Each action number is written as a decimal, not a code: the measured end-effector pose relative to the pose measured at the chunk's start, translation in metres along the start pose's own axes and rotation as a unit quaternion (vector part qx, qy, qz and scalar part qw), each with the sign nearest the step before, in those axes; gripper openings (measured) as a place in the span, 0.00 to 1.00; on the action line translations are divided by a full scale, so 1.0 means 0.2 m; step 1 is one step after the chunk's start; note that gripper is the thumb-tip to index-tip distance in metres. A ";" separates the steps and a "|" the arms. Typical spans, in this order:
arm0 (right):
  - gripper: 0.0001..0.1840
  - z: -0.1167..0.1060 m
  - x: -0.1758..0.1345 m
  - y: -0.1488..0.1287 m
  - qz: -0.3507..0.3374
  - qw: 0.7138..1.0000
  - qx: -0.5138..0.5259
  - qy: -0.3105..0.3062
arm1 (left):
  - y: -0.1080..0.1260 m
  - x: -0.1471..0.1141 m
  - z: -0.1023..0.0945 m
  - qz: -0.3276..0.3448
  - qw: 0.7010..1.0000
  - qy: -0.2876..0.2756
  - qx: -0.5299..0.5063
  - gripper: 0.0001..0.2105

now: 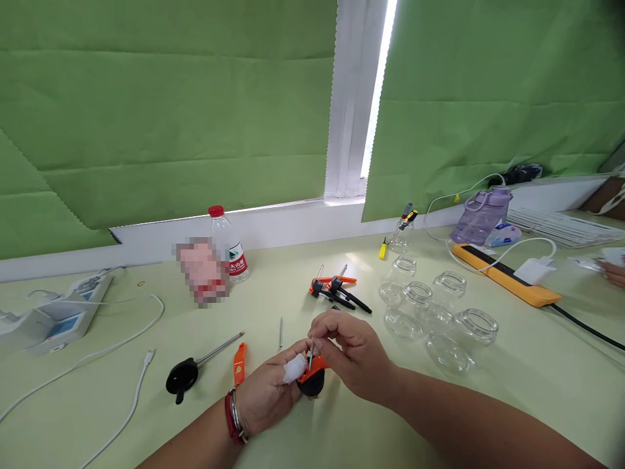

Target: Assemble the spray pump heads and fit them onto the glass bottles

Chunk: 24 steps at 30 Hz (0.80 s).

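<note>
My left hand [266, 397], a white wrapping around one digit, is closed around a black round part [311, 385] with an orange piece [318, 366] on top. Between thumb and fingers, my right hand [356, 358] pinches a thin metal rod [311, 357], which stands roughly upright at the orange piece. My fingers partly hide where they meet. Left of my hands lie a loose orange handle piece [239, 365] and a black lid with a long metal shaft [183, 378]. Another metal rod [281, 332] lies just beyond my left fingertips.
Black-and-orange crank assemblies [336, 290] lie beyond my hands. Several glass jars [417, 312] stand at right, with screwdrivers [405, 218] in a jar behind. There are a water bottle [237, 257], an orange power strip [508, 277], white cables [141, 378] and another person's hand [614, 273].
</note>
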State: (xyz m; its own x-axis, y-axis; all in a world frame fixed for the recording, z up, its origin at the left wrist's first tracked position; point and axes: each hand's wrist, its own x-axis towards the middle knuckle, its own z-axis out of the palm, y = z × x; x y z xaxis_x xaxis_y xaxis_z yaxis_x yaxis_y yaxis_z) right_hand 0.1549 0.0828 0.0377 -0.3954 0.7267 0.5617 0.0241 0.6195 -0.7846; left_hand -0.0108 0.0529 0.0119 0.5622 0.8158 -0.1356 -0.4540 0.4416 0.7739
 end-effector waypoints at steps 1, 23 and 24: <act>0.07 0.00 0.00 0.00 -0.004 1.000 -0.004 0.002 | 0.00 0.00 0.00 -0.001 1.000 0.001 0.002 0.11; 0.08 0.01 0.01 -0.04 -0.074 0.997 -0.028 -0.015 | -0.01 0.00 -0.01 0.004 1.000 0.006 0.000 0.13; 0.08 0.01 0.01 -0.04 -0.080 0.996 -0.033 -0.017 | -0.02 0.00 -0.02 0.004 1.000 0.009 -0.002 0.13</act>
State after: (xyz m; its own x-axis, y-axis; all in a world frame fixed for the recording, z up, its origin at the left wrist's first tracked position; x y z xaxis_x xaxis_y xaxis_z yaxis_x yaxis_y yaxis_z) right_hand 0.1522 0.0796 0.0442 -0.4295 0.6081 0.6677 0.0188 0.7452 -0.6666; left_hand -0.0111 0.0535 0.0073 0.5453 0.8264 -0.1404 -0.4613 0.4357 0.7729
